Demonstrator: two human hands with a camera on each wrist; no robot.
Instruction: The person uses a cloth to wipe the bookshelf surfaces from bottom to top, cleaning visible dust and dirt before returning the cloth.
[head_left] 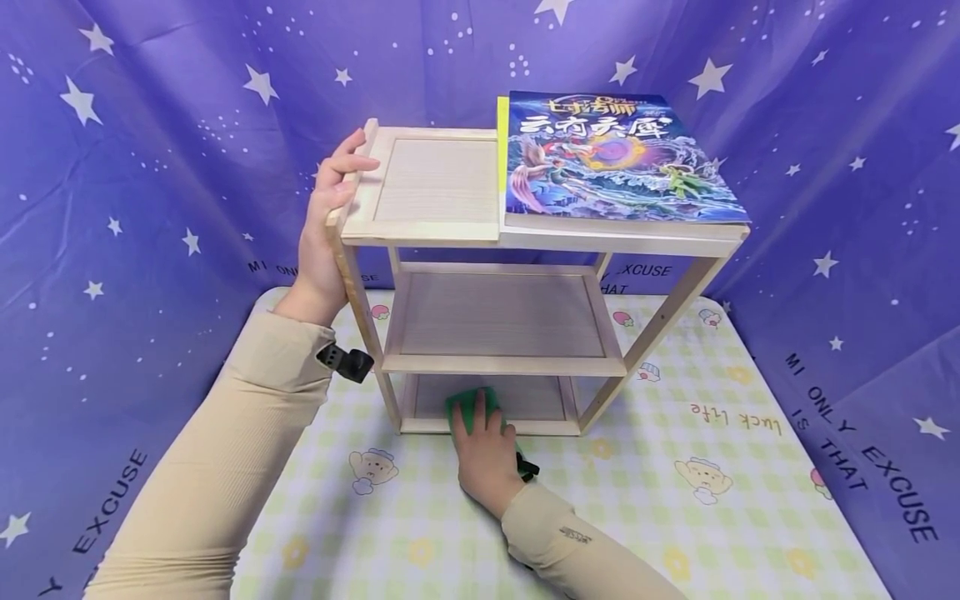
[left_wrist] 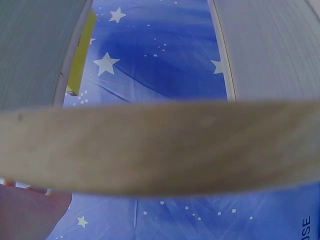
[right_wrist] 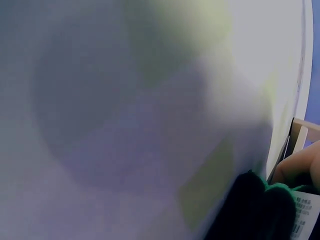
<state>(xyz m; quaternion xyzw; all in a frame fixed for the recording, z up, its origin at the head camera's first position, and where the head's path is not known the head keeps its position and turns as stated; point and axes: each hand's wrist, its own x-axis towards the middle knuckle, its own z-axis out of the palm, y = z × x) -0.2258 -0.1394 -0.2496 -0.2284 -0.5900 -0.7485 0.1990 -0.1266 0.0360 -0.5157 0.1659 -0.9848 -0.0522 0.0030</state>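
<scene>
Head view: the left hand (head_left: 319,229) hooks bent fingers over the side of the wooden rack (head_left: 504,364); the right hand (head_left: 486,458), fingers spread and nearly straight, presses a green cloth (head_left: 467,403) onto the bottom shelf (head_left: 538,396); even strokes into the corners, rack held steady, should keep the book (head_left: 622,171) from sliding

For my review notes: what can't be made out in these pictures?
Head: part of the cloth, under the right hand.
Head: the rest of the yellow item, covered by the book.
Left wrist: much of the left hand, behind the blurred bar and cut off by the frame edge.
Right wrist: the label, print too small, right side cut off.
</scene>
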